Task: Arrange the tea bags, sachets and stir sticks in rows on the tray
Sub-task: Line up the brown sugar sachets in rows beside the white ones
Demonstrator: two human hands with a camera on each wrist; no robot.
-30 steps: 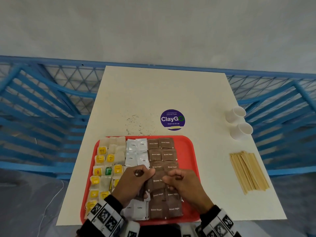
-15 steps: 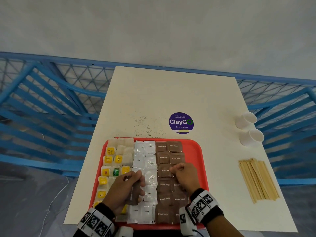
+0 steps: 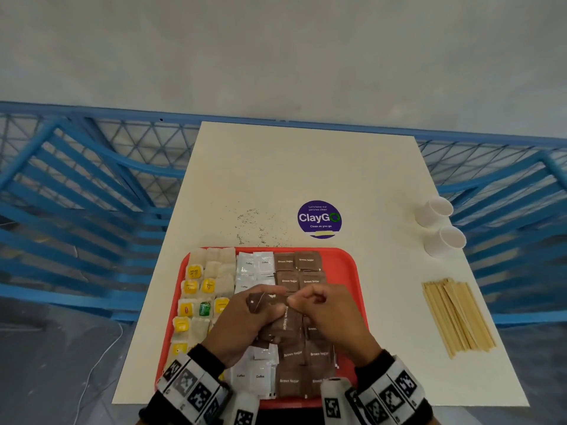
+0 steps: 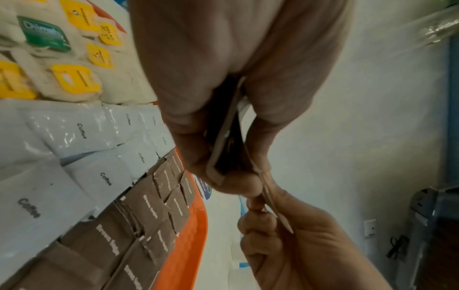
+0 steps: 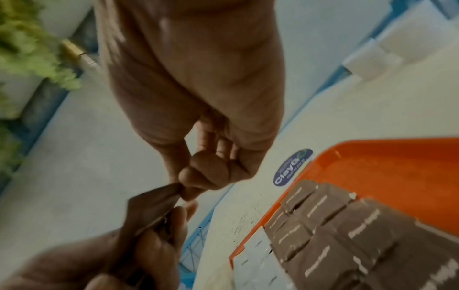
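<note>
A red tray (image 3: 348, 265) holds tea bags (image 3: 199, 294) on the left, white coffee sachets (image 3: 254, 263) in the middle and brown sugar sachets (image 3: 296, 261) on the right, all in rows. Above the tray's middle my left hand (image 3: 271, 303) grips a small stack of brown sugar sachets (image 3: 280, 326). My right hand (image 3: 297, 300) pinches the corner of one sachet (image 5: 154, 202) from that stack, thumb against forefinger. In the left wrist view the stack (image 4: 224, 137) sits edge-on between my fingers. The wooden stir sticks (image 3: 457, 317) lie bundled on the table, right of the tray.
Two white paper cups (image 3: 434, 210) (image 3: 445, 243) lie on their sides at the table's right edge. A purple ClayGo sticker (image 3: 319, 218) and dark crumbs (image 3: 257, 225) mark the tabletop beyond the tray. Blue railings surround the table.
Half a second ago my right hand was down on the brown sugar rows. It has come back to the left hand's stack and pinched a sachet. The left hand rose slightly.
</note>
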